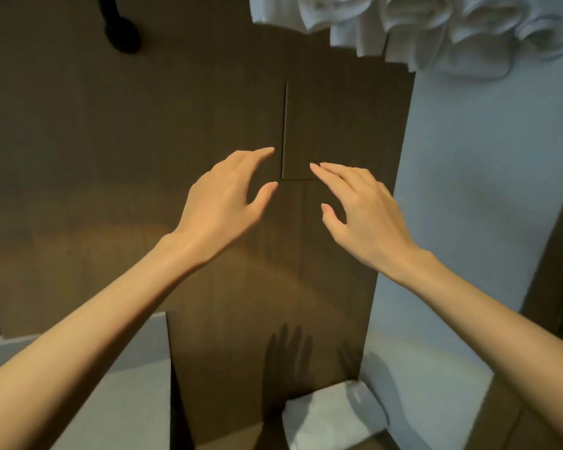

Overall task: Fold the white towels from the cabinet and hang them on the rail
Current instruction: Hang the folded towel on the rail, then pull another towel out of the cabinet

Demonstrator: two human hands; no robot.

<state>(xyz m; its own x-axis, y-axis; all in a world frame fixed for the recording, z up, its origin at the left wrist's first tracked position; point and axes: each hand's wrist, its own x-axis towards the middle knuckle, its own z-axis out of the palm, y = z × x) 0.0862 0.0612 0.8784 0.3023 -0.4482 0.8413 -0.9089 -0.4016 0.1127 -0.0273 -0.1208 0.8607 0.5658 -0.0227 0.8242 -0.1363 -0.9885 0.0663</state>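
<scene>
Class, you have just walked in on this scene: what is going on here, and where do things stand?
A person reaches both bare hands toward a brown wooden panel. The left hand and the right hand hold nothing, and their fingers are spread and relaxed. White towels hang bunched at the top right. One folded towel lies low down, below the hands. Neither hand is on a towel at this moment.

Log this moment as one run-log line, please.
left hand: open, empty | right hand: open, empty | bunched white towels: top right | folded white towel: bottom, untouched | wood panel: behind hands
</scene>
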